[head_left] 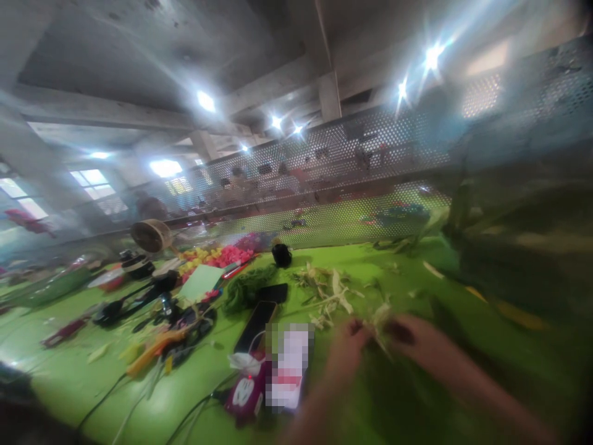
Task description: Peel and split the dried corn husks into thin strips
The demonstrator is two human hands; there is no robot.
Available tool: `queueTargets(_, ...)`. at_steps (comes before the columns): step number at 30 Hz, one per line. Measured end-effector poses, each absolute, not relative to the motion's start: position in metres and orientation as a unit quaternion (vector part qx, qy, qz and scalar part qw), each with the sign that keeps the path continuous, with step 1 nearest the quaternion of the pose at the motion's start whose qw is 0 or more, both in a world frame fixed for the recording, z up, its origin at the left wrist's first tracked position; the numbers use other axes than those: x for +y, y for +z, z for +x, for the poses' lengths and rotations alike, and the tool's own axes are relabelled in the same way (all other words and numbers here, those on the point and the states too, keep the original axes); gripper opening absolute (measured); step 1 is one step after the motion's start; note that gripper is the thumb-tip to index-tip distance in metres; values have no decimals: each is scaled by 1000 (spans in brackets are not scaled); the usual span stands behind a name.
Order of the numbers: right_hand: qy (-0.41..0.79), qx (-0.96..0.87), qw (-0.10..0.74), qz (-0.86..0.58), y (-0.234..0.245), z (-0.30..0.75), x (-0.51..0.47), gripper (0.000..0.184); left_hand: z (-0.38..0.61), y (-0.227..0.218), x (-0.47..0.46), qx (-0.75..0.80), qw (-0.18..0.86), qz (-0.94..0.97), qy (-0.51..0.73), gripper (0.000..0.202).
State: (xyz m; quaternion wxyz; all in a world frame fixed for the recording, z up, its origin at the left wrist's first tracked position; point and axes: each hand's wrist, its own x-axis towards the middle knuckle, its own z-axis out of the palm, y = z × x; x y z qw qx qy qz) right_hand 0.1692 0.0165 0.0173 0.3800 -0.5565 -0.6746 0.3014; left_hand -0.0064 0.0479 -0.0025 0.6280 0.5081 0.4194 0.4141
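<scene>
At the lower right, my left hand [347, 346] is closed, its fingers pinched at a pale yellow-green leafy piece [380, 316]. My right hand [414, 337] closes on the same piece from the other side, fingers bent inward. Blur hides the piece's exact kind. Just beyond both hands lies a loose pile of similar pale strips [336, 287] on the green tabletop [398, 395]. A phone with a lit, blurred-out screen [290, 368] rests to the left of my left hand.
Left of the phone are a purple power bank [248, 392], dark phones [256, 326], an orange-handled tool [157, 352] with a cord and a green bundle [245, 287]. Pink and yellow flowers [222, 256] lie farther back. A perforated metal screen [324, 185] stands along the table's far side.
</scene>
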Motion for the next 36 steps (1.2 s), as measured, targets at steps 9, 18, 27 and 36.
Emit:
queueTargets(9, 221, -722, 333, -564, 30, 175, 7, 16, -11, 9, 52, 474, 493, 625, 377, 7)
queueTargets(18, 144, -753, 357, -534, 37, 179, 9, 18, -14, 14, 41, 396, 518, 709, 267, 15)
queueTargets(27, 279, -663, 415, -557, 35, 172, 12, 15, -18, 29, 40, 309, 687, 568, 330, 27)
queueTargets(36, 165, -741, 359, -543, 25, 159, 5, 23, -14, 8, 54, 390, 647, 493, 432, 34)
